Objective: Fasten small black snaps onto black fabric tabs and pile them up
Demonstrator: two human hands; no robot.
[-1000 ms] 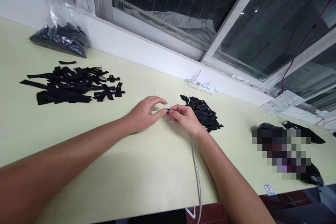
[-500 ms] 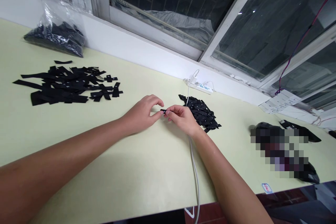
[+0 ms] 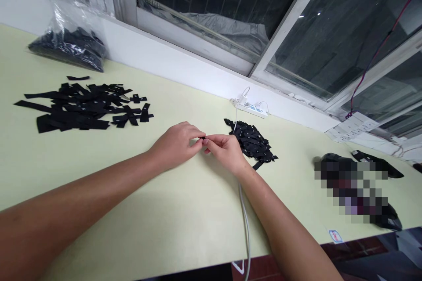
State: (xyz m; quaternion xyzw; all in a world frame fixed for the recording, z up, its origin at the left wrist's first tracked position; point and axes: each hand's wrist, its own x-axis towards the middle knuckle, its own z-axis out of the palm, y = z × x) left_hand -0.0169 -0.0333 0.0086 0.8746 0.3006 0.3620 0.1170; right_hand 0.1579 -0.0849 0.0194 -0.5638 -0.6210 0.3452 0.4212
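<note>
Below white-framed sliding windows [image 3: 336, 26] with dark panes, a smooth pale yellow-green tabletop [image 3: 171, 215] bore a loose heap of flat black fabric strips [image 3: 82, 107] and a tighter black heap [image 3: 253, 140]. Between them, the left hand [image 3: 178, 144] and right hand [image 3: 228, 153] pinched one small black piece [image 3: 203, 138] at their fingertips. A white power strip [image 3: 252, 108] lay near the wall [image 3: 178, 63].

on table [image 3: 184, 215] | left: strip pile [image 3: 84, 109], bag [image 3: 70, 48] behind | right: second pile [image 3: 254, 141], power strip [image 3: 252, 108] behind
</note>
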